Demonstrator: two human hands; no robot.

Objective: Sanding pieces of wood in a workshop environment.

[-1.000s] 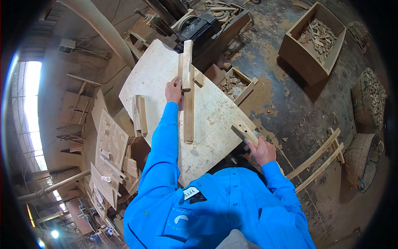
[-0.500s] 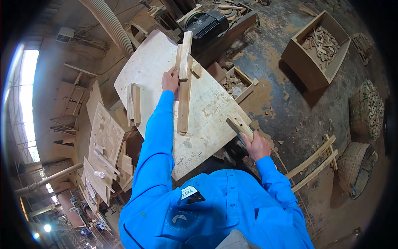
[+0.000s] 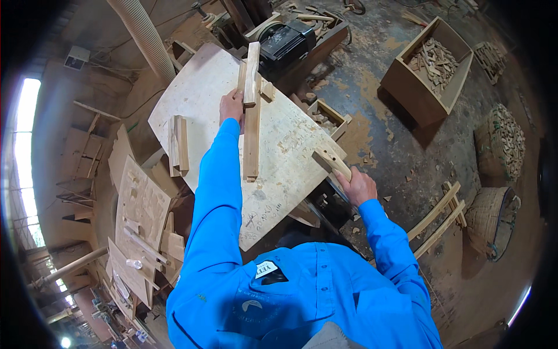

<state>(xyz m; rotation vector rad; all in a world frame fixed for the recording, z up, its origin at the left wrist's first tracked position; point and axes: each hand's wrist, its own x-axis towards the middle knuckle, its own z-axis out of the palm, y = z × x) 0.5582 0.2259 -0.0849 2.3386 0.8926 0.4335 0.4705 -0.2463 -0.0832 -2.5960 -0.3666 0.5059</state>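
The right hand (image 3: pixel 358 187) grips a drilled wooden bar (image 3: pixel 335 162), while the left hand (image 3: pixel 231 106), hold unclear, could nudge the upper batten (image 3: pixel 251 74) askew.

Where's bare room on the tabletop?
Tabletop: upper left, above the paired wood pieces and left of the left hand; also between the long strip and the wooden piece in the right hand, though speckled. Crowded: from left hand across upper strip to small block.
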